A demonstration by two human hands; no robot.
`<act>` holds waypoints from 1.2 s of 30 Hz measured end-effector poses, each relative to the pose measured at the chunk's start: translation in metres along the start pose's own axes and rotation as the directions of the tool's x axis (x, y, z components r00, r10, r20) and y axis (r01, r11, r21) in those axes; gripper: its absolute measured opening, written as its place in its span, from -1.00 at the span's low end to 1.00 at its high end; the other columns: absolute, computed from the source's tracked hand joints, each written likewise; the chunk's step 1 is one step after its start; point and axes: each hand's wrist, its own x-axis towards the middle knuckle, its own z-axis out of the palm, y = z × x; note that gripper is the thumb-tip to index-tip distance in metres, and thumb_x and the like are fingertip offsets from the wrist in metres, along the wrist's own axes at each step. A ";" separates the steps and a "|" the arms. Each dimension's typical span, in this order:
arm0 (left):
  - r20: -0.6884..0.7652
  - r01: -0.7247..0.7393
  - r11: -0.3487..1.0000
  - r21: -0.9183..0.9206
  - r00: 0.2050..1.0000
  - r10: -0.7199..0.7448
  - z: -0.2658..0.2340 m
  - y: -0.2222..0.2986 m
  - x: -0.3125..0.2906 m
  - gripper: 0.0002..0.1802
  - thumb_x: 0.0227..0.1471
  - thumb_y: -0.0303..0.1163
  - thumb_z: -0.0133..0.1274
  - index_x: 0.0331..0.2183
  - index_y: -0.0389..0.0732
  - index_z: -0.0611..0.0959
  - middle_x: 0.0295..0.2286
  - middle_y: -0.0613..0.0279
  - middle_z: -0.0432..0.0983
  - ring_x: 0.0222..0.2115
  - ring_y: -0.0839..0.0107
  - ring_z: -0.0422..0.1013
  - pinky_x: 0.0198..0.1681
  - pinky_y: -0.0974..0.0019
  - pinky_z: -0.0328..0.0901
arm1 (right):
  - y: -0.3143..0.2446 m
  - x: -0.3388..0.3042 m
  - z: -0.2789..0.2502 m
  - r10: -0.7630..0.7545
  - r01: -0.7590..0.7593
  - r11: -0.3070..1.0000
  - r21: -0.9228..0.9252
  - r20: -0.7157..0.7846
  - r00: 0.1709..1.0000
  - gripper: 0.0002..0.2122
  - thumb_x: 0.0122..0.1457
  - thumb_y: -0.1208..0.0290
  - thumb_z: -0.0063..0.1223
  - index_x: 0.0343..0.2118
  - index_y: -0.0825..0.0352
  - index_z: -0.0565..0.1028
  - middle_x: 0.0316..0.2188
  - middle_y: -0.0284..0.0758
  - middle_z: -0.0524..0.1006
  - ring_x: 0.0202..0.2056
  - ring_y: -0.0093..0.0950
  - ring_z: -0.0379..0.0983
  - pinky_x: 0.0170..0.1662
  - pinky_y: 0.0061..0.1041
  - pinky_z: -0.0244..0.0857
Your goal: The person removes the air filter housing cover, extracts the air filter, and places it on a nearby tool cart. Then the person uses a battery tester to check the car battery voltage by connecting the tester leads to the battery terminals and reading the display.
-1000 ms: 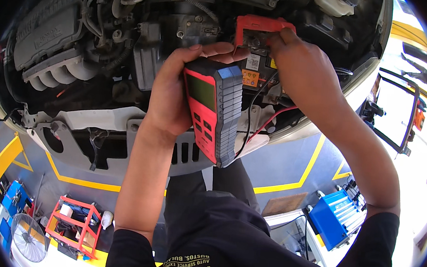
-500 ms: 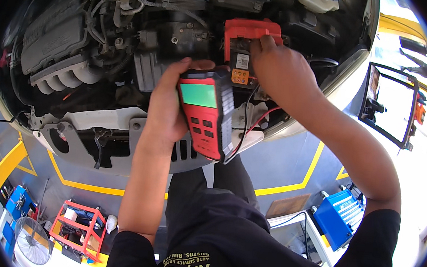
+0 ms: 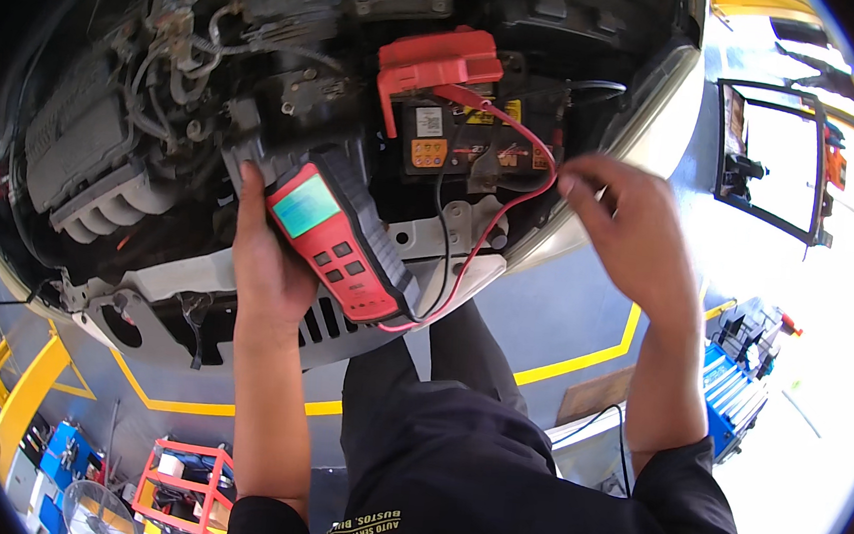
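My left hand is wrapped round a red-and-black battery tester with a lit green screen and several dark buttons. A black lead and a red lead come out of the tester's lower end. The red lead loops up to a red clamp at the car battery, just below a red terminal cover. Where the black lead ends at the battery is hard to make out. To the right of the battery, my right hand is slightly blurred, fingers loosely bent and thumb apart, its fingertips beside the red lead's bend.
The engine cover and hoses fill the bay's left side. The car's pale front panel lies between me and the bay. Behind me are a red tool cart, a fan and a blue tool chest.
My right hand has drawn back from the battery to the right, uncovering the red clamp and lead. The tester has shifted left and tilted in my left hand. The view has shifted too.
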 end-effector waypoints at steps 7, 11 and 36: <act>-0.035 -0.042 0.990 0.134 0.998 0.047 -0.011 0.008 0.021 -0.31 0.36 0.20 -0.17 0.07 -0.25 0.56 -0.05 0.14 0.61 -0.08 0.29 0.54 0.02 0.23 0.42 | 0.066 -0.021 0.031 0.103 -0.115 0.975 0.189 0.071 0.992 -0.83 0.25 0.43 0.14 -0.19 0.40 0.63 -0.44 -0.11 0.62 -0.45 -0.30 0.57 -0.30 -0.38 0.41; -0.066 -0.043 0.982 0.183 0.996 0.056 -0.007 0.003 0.027 -0.31 0.35 0.20 -0.14 0.06 -0.27 0.57 -0.06 0.11 0.61 -0.08 0.32 0.53 0.01 0.25 0.42 | 0.089 -0.023 0.034 0.010 -0.023 0.976 0.216 0.058 0.998 -0.84 0.25 0.44 0.13 -0.18 0.37 0.62 -0.41 -0.11 0.62 -0.44 -0.25 0.58 -0.29 -0.34 0.42; 0.183 -0.067 0.997 -0.028 0.981 0.071 -0.012 -0.005 0.030 -0.36 0.40 0.00 -0.14 0.14 -0.42 0.46 -0.03 0.04 0.57 -0.04 0.29 0.52 0.08 0.18 0.39 | 0.054 0.059 0.036 -0.516 0.496 0.706 -0.506 0.113 0.849 -0.60 0.01 0.50 0.33 -0.02 0.22 0.64 -0.24 -0.37 0.48 -0.10 -0.35 0.38 -0.05 -0.33 0.27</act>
